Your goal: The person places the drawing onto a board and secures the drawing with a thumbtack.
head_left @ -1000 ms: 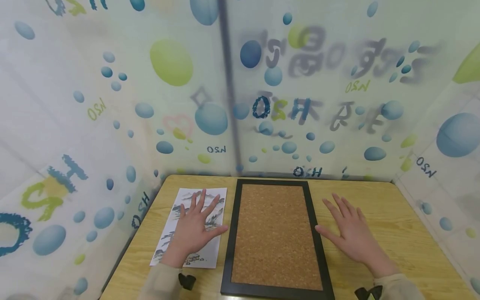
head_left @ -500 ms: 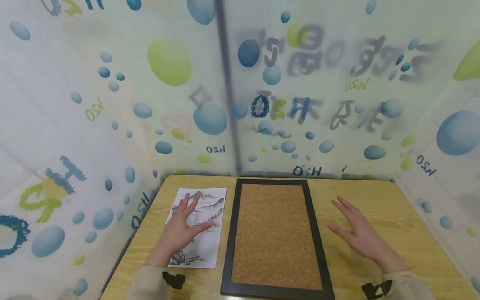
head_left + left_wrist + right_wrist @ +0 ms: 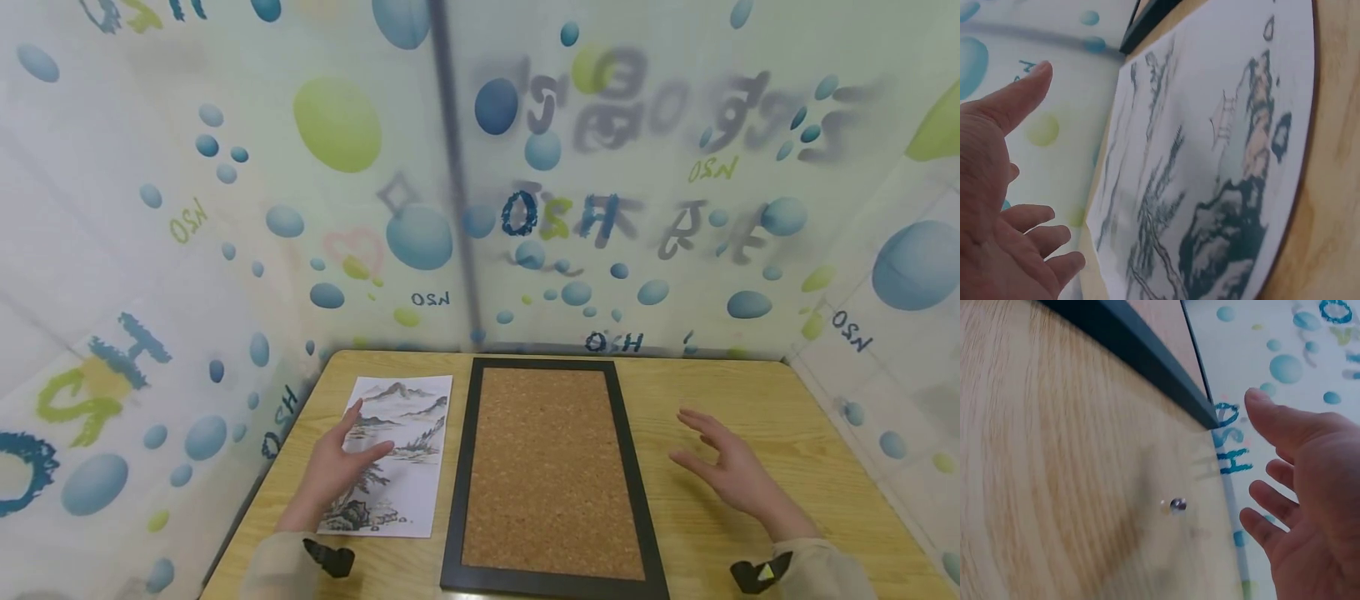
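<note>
My left hand (image 3: pixel 330 467) hovers over the left side of a white sheet with an ink landscape painting (image 3: pixel 408 467), fingers relaxed and thumb apart. In the left wrist view the painting (image 3: pixel 1210 156) lies flat on the table beside the hand. A cork board (image 3: pixel 551 475) in a black frame lies to the right of the sheet. My right hand (image 3: pixel 735 475) hovers above the bare wood right of the board, fingers loosely bent and holding nothing. A small shiny object (image 3: pixel 1177 505) sits on the wood near that hand in the right wrist view.
The light wooden table (image 3: pixel 780 417) runs back to a wall covering (image 3: pixel 480 167) printed with bubbles and letters. Similar side coverings stand left and right. The board's black frame (image 3: pixel 1147 362) rises slightly above the tabletop.
Both hands have drawn apart and turned from spread, palm-down poses to more sideways ones. The left hand moved left, uncovering more of the painting; the right hand moved right. Sheet and board stayed put.
</note>
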Tool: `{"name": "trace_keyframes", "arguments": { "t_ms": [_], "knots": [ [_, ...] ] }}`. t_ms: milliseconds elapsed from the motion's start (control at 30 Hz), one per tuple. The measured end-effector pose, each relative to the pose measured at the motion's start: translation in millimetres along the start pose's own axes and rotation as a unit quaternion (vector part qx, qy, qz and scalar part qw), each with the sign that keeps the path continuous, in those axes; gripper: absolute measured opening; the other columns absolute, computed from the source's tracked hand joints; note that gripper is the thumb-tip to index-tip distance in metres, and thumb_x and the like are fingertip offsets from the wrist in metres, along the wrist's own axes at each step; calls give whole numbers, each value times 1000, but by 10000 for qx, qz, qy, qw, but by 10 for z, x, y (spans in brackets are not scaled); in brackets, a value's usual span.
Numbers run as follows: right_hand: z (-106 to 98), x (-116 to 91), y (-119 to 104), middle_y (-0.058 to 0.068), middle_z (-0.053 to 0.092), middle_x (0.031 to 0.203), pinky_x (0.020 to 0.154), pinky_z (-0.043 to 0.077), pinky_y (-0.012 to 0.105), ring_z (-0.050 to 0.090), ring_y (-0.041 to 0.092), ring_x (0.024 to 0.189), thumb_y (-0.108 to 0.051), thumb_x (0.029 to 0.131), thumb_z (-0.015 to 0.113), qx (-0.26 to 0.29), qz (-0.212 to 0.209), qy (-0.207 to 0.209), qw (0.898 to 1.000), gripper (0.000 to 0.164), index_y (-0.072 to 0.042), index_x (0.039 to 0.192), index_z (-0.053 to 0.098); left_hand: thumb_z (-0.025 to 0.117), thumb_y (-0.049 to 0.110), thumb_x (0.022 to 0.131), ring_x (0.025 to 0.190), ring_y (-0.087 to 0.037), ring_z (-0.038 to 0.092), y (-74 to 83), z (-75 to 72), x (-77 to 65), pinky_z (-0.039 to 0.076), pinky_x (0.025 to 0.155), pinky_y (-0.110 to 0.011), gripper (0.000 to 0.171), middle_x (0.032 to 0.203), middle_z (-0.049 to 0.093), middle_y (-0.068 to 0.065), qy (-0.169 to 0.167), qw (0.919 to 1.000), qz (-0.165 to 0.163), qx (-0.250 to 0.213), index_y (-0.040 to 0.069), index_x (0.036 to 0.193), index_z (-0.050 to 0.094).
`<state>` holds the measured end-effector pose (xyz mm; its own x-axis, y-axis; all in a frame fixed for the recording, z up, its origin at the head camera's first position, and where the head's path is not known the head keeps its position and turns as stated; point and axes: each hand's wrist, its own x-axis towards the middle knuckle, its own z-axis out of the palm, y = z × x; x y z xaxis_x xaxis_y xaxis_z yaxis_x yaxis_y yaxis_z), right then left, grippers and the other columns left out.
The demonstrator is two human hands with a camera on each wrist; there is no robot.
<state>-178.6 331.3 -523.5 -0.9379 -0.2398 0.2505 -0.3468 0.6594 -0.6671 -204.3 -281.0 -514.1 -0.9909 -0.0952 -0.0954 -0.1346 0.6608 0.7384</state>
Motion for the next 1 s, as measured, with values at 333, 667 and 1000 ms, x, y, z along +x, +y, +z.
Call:
{"name": "trace_keyframes", "arguments": {
  "t_ms": [333,667,1000],
  "knots": [
    [9,-75,175,26,61,141,97,56,43,59,46,122,-9,94,82,-120,42,82,9999,57,6,143,59,87,40,89,154,-51,20,-185,-52,68,20,120,-67,106,170,25,-25,365,9969,-700,71,8,168,24],
    [54,-107,305,20,73,116,83,61,40,71,26,98,6,85,85,-112,-128,234,9996,42,7,125,70,90,22,86,152,-52,23,-190,-83,76,23,120,-65,102,166,28,-31,442,9895,-1360,-226,-1,164,28],
    [93,-99,371,8,75,105,77,60,35,69,14,86,4,84,86,-353,245,134,9990,30,2,112,75,89,2,81,146,-53,35,-206,-45,58,32,116,-64,90,157,40,-35,675,9885,-1348,135,-12,155,40]
  ]
}}
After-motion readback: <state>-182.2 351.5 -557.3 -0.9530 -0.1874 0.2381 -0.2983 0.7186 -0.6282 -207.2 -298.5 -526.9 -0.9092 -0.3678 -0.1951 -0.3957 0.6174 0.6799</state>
